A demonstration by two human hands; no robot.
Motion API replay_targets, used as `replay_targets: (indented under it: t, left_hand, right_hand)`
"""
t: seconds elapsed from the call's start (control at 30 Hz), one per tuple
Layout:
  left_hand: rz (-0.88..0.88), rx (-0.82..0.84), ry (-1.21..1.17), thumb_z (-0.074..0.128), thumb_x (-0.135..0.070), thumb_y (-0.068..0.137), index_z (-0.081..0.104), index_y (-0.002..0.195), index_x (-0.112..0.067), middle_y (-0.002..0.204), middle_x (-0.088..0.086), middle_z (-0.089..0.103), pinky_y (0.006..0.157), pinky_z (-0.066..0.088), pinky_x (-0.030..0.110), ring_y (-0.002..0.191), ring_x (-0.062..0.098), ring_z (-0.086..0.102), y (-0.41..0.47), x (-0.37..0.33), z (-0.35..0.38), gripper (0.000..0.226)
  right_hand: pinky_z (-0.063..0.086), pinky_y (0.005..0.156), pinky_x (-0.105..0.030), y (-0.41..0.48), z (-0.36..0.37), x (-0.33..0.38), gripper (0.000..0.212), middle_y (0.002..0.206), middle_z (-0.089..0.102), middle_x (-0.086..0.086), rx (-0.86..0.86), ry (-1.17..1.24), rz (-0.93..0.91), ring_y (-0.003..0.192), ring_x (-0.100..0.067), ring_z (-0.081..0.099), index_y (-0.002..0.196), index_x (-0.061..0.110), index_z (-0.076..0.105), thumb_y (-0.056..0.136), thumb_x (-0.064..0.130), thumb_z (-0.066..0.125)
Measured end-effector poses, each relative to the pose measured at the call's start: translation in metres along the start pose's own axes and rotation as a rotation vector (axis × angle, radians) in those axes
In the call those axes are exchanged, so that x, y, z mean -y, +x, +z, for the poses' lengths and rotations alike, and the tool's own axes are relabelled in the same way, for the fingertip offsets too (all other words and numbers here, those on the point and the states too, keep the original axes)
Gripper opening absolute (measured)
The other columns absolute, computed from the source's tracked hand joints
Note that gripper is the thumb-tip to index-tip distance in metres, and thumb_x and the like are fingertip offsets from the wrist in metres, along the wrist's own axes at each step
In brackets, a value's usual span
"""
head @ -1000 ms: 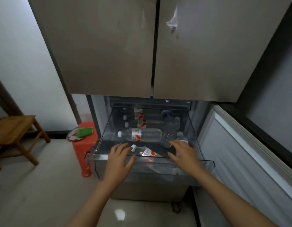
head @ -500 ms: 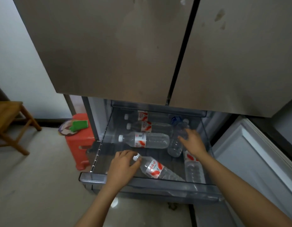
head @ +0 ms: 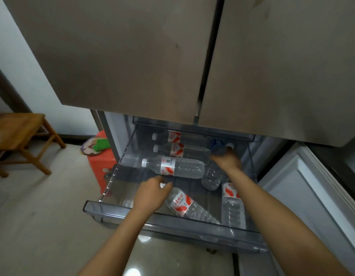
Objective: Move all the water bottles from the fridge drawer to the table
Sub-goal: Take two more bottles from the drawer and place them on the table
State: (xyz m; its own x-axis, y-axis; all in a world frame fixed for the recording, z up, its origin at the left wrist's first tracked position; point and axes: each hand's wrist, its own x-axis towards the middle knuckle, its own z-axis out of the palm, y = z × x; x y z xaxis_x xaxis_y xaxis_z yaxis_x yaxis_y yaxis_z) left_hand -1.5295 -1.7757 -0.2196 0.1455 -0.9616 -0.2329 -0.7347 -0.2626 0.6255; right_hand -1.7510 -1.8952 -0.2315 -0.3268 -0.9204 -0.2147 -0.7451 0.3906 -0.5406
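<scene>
You are at the pick-up step: both hands are down in the open fridge drawer [head: 120, 211] and no bottle is lifted clear yet.

Nearest you, your left hand [head: 151, 194] has thumb and fingers curled round the cap end of the slanting bottle [head: 182, 203]. That bottle lies on the drawer floor with its base running off to the right of that hand. Beneath your right forearm a red-labelled bottle [head: 231, 206] lies lengthwise, untouched.

Farther in, your right hand [head: 227, 161] wraps over the upper part of the blue-labelled bottle [head: 212, 177]. Its white cap pokes out beyond the knuckles, and the fingertips are hidden. Between your hands the middle bottle [head: 178, 169] lies crosswise, cap to the left, its base seemingly against the blue-labelled one. Beyond it lie the second bottle [head: 180, 150] and the rear bottle [head: 172, 136], tucked under the fridge doors [head: 132, 56].

That makes six bottles in the drawer, so by my reckoning the whole job is ahead of you. The table is not in view.

For the next move, firm both grips and lift each bottle clear of the drawer's front rim. Expect the middle bottle to roll once its neighbour leaves. A neck hold on a full bottle may swing, so keep it close as you turn to find the table.
</scene>
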Motion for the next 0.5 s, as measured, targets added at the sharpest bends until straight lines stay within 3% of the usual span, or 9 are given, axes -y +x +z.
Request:
replay_targets:
  t: [0.13, 0.27, 0.33, 0.4, 0.5]
  left_hand:
    - [-0.073, 0.165, -0.151, 0.053, -0.03, 0.089, 0.058, 0.109, -0.012, 0.113, 0.01, 0.063, 0.093, 0.045, 0.037, 0.104, 0.026, 0.058, 0.009, -0.028, 0.011, 0.027]
    - [-0.357, 0.28, -0.558, 0.052, -0.024, 0.09, 0.049, 0.106, -0.012, 0.108, 0.01, 0.053, 0.071, 0.043, 0.035, 0.082, 0.022, 0.053, 0.015, -0.042, 0.019, 0.02]
    - [-0.524, 0.297, -0.683, 0.056, -0.029, 0.088, 0.044, 0.118, -0.01, 0.12, 0.016, 0.05, 0.078, 0.043, 0.043, 0.098, 0.034, 0.055, 0.019, -0.042, 0.024, 0.038]
    - [-0.704, 0.321, -0.792, 0.061, -0.034, 0.084, 0.04, 0.127, -0.009, 0.128, 0.023, 0.047, 0.09, 0.04, 0.056, 0.111, 0.044, 0.049, 0.023, -0.039, 0.031, 0.054]
    - [-0.863, 0.359, -0.909, 0.068, -0.027, 0.079, 0.042, 0.12, -0.004, 0.112, 0.027, 0.053, 0.086, 0.043, 0.058, 0.103, 0.045, 0.052, 0.025, -0.036, 0.042, 0.054]
  right_hand:
    - [0.048, 0.074, -0.029, -0.013, -0.015, -0.013, 0.045, 0.105, 0.067, -0.01, -0.013, 0.173, 0.038, 0.094, -0.029, 0.063, 0.109, 0.016, 0.061, 0.073, 0.043, 0.065]
    - [0.04, 0.052, -0.021, -0.044, -0.028, -0.034, 0.02, 0.082, 0.066, 0.0, -0.07, 0.351, 0.017, 0.062, -0.013, 0.057, 0.084, 0.023, 0.06, 0.07, 0.035, 0.069]
    - [0.042, 0.051, -0.021, -0.058, -0.03, -0.046, 0.024, 0.074, 0.064, 0.006, -0.049, 0.377, 0.007, 0.061, -0.011, 0.058, 0.09, 0.024, 0.06, 0.07, 0.032, 0.07]
    - [0.048, 0.058, -0.025, -0.068, -0.03, -0.057, 0.035, 0.08, 0.064, 0.004, -0.002, 0.33, -0.022, 0.069, -0.016, 0.062, 0.102, 0.021, 0.061, 0.07, 0.03, 0.071]
    - [0.043, 0.072, -0.027, -0.076, -0.027, -0.07, 0.07, 0.107, 0.06, -0.002, 0.122, 0.072, -0.093, 0.093, -0.024, 0.06, 0.131, 0.021, 0.04, 0.07, 0.033, 0.072]
